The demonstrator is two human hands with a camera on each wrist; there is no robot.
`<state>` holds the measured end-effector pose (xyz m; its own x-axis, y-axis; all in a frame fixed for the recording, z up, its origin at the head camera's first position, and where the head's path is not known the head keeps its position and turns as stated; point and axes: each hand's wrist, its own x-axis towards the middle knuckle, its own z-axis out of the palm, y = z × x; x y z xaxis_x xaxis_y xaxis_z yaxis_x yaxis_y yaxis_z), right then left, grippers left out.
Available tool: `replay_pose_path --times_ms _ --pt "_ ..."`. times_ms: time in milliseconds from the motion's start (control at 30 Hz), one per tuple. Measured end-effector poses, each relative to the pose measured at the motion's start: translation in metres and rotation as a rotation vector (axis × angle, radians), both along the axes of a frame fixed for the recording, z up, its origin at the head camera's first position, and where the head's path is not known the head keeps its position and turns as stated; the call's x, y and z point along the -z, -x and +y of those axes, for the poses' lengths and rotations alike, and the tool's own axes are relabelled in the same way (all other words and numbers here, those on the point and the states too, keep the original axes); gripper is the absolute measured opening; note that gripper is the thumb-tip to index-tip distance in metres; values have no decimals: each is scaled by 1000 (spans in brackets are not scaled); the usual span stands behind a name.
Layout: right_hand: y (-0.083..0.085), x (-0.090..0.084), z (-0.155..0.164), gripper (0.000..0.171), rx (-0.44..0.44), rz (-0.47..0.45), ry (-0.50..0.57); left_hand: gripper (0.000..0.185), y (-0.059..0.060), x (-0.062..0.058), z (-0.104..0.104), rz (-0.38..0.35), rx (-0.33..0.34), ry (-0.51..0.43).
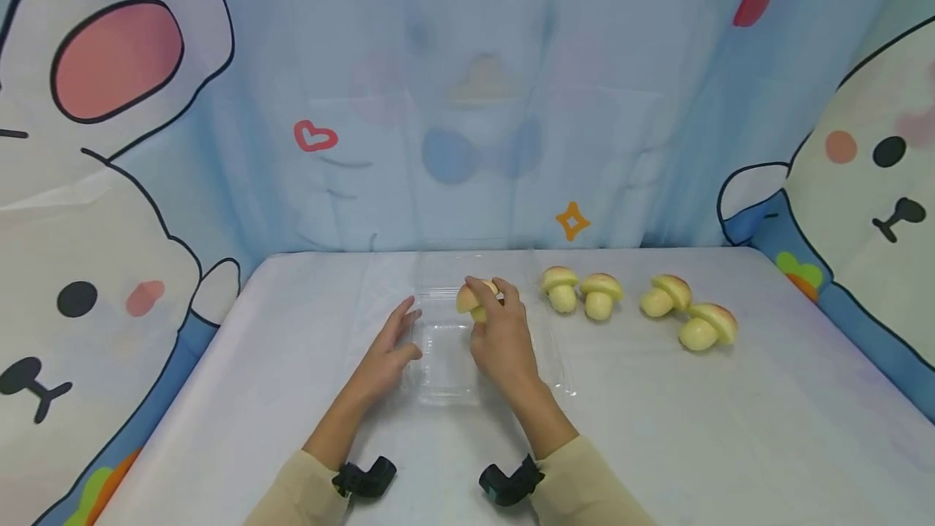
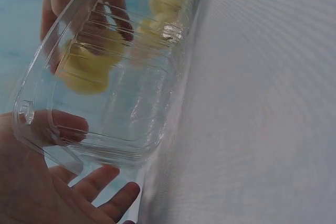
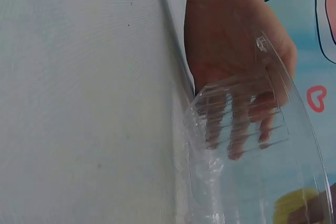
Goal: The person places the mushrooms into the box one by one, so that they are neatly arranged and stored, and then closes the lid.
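At the centre of the frame, my right hand [image 1: 504, 339] pinches a toy mushroom [image 1: 471, 299] over the clear plastic container [image 1: 445, 364] on the table [image 1: 730, 428]; my left hand [image 1: 390, 347], fingers straight, rests against the container's left edge.

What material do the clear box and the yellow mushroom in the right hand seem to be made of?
The clear clamshell box looks like thin glossy plastic: see-through, ribbed, with glints. The yellow mushroom with a pinkish cap, pinched by the right hand, looks matte and smooth, perhaps foam or soft plastic; I cannot tell which.
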<state>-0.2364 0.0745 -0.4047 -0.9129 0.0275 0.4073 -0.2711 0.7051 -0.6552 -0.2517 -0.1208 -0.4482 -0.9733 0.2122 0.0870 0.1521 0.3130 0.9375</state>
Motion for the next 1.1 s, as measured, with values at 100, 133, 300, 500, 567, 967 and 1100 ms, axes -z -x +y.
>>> replay_pose_path --times_ms 100,133,300,500,567,967,1100 --pt "0 0 -6 67 -17 8 -10 88 1 0 0 0 0 -1" --pt "0 -1 -7 67 -22 13 -15 88 1 1 0 -2 -1 -1" --pt "2 2 -13 66 -55 26 -56 88 2 3 -1 -2 5 -2" --pt "4 6 -17 66 -125 -3 -124 88 2 2 -3 2 11 -9" --pt "5 7 -19 66 -136 -12 -139 88 2 2 -3 2 10 -16" --pt "13 10 -27 64 -167 -140 -239 88 4 4 -1 27 30 -53" --pt "14 12 -28 63 -164 -126 -244 87 4 3 -1 16 25 -35"
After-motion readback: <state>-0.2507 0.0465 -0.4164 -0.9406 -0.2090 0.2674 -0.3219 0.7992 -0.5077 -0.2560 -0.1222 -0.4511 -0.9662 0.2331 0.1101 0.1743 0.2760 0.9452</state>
